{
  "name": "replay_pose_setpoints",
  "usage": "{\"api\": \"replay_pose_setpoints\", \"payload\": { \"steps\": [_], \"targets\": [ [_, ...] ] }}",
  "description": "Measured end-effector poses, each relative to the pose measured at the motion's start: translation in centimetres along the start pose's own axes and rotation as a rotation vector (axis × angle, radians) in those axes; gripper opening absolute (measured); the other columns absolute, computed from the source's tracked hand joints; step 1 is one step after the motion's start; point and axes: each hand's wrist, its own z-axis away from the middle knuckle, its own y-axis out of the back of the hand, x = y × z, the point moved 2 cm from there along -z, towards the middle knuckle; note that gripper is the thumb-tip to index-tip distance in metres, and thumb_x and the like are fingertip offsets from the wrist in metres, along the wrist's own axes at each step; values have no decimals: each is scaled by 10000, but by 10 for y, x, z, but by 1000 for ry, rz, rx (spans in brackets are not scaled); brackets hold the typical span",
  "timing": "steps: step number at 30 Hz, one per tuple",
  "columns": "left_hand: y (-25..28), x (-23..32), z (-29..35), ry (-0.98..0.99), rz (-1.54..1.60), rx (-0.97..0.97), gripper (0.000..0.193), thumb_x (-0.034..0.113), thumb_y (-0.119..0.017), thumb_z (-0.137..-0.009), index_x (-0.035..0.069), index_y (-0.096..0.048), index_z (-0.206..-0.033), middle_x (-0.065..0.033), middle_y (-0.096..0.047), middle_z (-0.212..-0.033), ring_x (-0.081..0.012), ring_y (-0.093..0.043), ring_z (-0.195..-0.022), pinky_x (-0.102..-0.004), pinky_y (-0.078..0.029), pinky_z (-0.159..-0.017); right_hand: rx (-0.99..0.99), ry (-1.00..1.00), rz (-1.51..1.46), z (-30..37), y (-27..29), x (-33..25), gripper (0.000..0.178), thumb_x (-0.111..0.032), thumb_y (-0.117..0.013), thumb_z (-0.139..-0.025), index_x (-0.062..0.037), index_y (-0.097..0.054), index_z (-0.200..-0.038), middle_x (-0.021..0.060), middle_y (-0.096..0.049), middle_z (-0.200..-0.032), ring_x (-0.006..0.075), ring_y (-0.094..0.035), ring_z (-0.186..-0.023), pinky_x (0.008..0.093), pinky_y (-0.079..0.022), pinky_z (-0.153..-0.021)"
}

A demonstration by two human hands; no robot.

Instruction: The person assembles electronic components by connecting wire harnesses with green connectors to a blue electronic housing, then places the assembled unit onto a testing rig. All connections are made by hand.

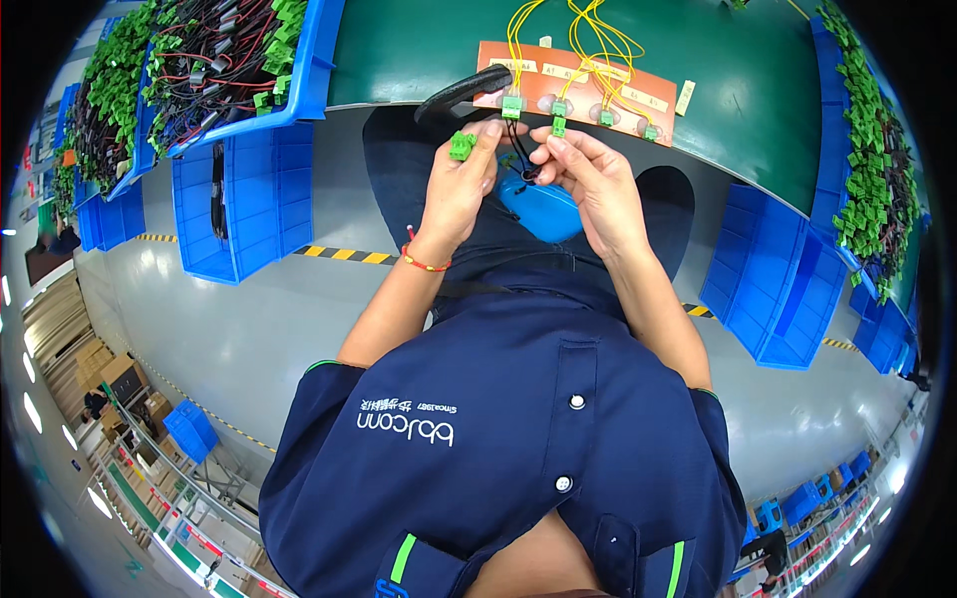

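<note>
My left hand [463, 184] is closed at the front edge of the green table, with a green terminal connector [462, 147] showing between its thumb and fingers. My right hand [595, 179] pinches another green connector [559, 129] just below a green connector [559, 107] on the orange-brown board [488, 60]; whether the two are joined I cannot tell. Thin black wires [517, 149] run between my hands. More green connectors [511, 107] sit along the board's near edge, with yellow wires [515, 40] rising from them.
A black curved handle-like bar [461, 93] juts over the table edge beside my left hand. Blue bins [317, 60] heaped with wired green connectors flank the table. Blue crates [239, 199] hang below on the left, others [768, 269] on the right. A blue object [548, 209] lies at my lap.
</note>
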Motion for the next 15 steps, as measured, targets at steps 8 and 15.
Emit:
{"api": "replay_pose_setpoints", "payload": {
  "steps": [8,15],
  "targets": [
    [16,-40,16,5,-391,-112,251,168,-547,-1004,28,-615,-1200,26,-610,-898,-26,-421,-654,-202,-352,-559,2,18,-57,-5,-3,-1,256,-175,-617,-971,30,-674,-1114,56,-678,-890,78,-579,-706,243,-514,-716],
    [3,-49,4,13,-561,-220,392,283,-688,-928,-13,-617,-1175,-62,-637,-890,-126,-568,-784,-293,-489,-718,-16,25,205,-13,12,2,310,-241,-612,-979,20,-675,-1133,64,-690,-932,81,-594,-754,243,-505,-755]
  ]
}}
